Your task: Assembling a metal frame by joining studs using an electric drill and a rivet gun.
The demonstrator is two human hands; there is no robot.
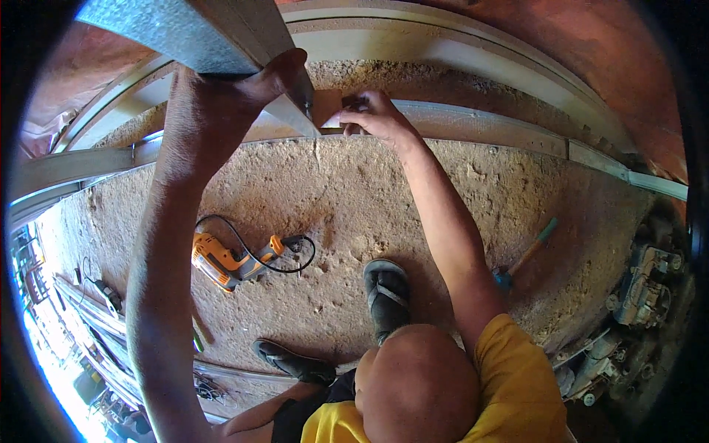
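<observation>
- Head view: a grey metal profile point(170, 37), straight-edged, one face speckled and bluish, slants in from beyond the left hand point(247, 90).
- That left hand grips it from beneath.
- Its near end sits just left of the right hand point(375, 117), whose fingers are drawn close together; I can't tell whether they hold anything.

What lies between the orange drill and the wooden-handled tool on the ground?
In the head view, past the orange drill and its black cord comes a sandalled foot; the right forearm hangs over the stretch before the wooden-handled tool.
</observation>
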